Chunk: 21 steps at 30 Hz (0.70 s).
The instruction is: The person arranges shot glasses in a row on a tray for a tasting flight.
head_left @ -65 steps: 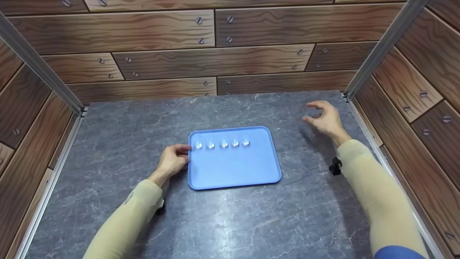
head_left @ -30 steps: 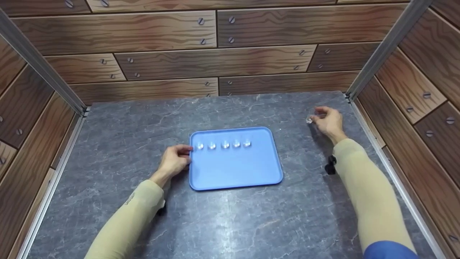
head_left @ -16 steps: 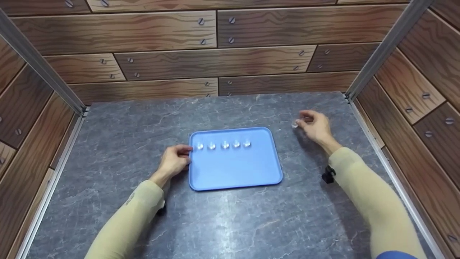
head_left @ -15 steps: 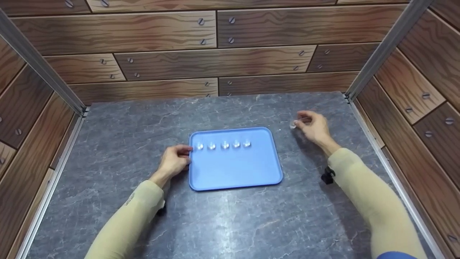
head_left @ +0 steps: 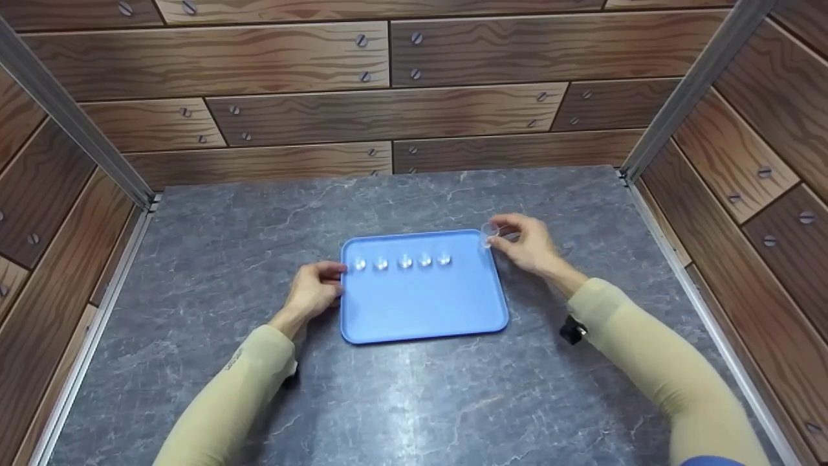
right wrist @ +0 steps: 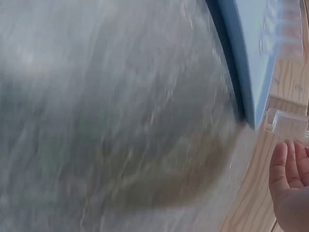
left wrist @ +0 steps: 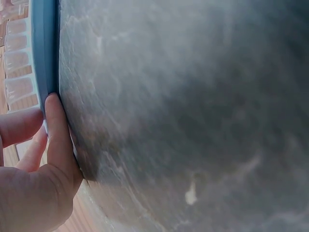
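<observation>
Small clear plastic cups stand in a row near the far side of a blue tray; the middle one is this cup. My left hand grips the tray's left edge; in the left wrist view, thumb and fingers meet at the rim. Between thumb and fingers, my right hand holds another clear cup over the tray's far right corner. The right wrist view shows that held cup just past the tray's corner, partly cut off by the frame.
The tray lies on a grey marbled tabletop. Wood-patterned panels wall in the back and both sides, with metal posts at the corners.
My right hand has carried the clear cup leftward and nearer, from the tabletop's far right to the tray's corner. The left hand, tray and row of cups have stayed in place.
</observation>
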Motion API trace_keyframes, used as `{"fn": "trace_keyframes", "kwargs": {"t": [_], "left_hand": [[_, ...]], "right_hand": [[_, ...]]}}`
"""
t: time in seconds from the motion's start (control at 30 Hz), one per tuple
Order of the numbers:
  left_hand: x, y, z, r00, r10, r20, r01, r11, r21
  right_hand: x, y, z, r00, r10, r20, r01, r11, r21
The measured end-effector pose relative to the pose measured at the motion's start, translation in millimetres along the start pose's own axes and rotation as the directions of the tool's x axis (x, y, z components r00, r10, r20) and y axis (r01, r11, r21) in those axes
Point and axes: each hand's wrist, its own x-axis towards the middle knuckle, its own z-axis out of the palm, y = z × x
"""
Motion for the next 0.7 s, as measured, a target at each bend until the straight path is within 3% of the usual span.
{"fn": "trace_keyframes", "kwargs": {"t": [0.23, 0.7], "left_hand": [[0.5, 2.2, 2.7, 1.000, 0.006, 0.010, -0.006, 1.000, -0.004], [0.4, 3.3, 1.5, 1.000, 0.006, 0.007, -0.006, 1.000, 0.025]], "right_hand": [[-5.5, -7.6, 18.8, 0.998, -0.040, 0.050, 0.040, 0.999, 0.001], [-10.3, -14.7, 31.7, 0.996, -0.013, 0.086, 0.016, 0.999, -0.036]]}}
